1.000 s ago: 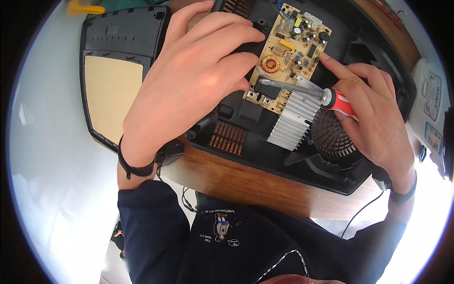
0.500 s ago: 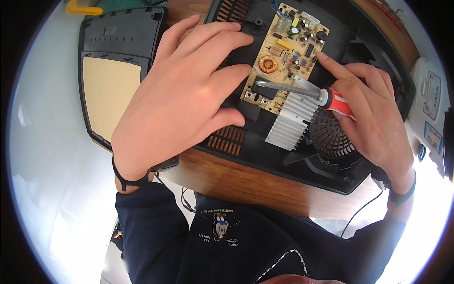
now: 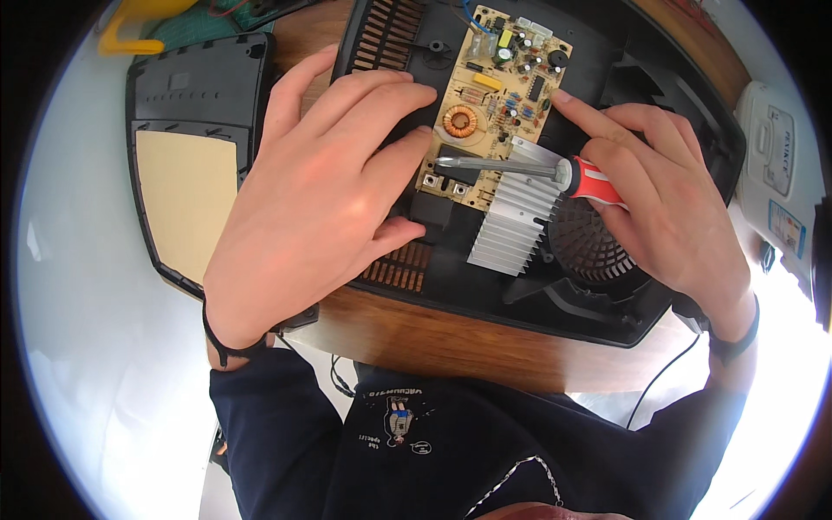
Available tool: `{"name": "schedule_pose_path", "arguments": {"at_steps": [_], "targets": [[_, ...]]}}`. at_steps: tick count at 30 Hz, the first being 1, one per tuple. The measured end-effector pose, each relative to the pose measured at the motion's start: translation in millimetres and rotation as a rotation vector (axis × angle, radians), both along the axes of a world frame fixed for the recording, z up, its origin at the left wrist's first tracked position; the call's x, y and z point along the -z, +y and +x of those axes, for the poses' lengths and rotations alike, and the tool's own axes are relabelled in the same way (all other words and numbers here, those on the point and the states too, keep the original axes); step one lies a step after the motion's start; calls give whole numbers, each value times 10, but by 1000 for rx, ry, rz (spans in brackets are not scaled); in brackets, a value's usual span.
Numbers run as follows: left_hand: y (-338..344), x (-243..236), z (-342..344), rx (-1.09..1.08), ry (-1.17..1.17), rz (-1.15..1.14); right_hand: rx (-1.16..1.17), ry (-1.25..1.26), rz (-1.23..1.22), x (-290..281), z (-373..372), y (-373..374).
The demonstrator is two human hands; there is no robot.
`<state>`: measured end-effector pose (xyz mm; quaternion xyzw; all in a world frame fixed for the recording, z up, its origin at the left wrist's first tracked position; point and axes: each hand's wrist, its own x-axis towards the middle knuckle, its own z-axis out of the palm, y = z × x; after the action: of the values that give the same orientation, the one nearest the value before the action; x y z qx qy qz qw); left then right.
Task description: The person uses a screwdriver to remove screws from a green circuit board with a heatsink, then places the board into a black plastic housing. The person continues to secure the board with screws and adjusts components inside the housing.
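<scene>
My right hand (image 3: 672, 191) is closed round the red and white handle of a screwdriver (image 3: 511, 166). Its metal shaft points left across a tan circuit board (image 3: 517, 104), the tip over a black component near the board's lower left corner. The right index finger reaches out to the board's right edge. My left hand (image 3: 334, 186) lies spread over the left side of the black plastic housing (image 3: 598, 316), fingers apart, one fingertip at the board's left edge. A finned silver heatsink (image 3: 516, 221) and a round black fan (image 3: 594, 238) sit below the board.
Left of the housing lies a black cover panel (image 3: 195, 100) with a cream sheet (image 3: 186, 191) on it. A yellow tool handle (image 3: 130, 43) rests on a green mat (image 3: 186, 28) at the upper left. On the right stands a white case (image 3: 767, 147). The wooden table (image 3: 416, 325) shows in front.
The whole scene sits a little further left in the picture, hands and housing together. Both hands keep nearly the same pose, and the screwdriver still lies across the board.
</scene>
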<state>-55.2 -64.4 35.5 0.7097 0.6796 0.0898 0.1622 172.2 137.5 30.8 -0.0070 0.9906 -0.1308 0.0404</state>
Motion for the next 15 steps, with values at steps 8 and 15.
{"name": "schedule_pose_path", "arguments": {"at_steps": [8, 15], "targets": [[-12, 35, -33, 22, -17, 22, -8, 7, 23, 15, 17, -3], [-3, 69, -54, 40, -17, 45, -2, -1, 11, 2, 17, 4]]}}
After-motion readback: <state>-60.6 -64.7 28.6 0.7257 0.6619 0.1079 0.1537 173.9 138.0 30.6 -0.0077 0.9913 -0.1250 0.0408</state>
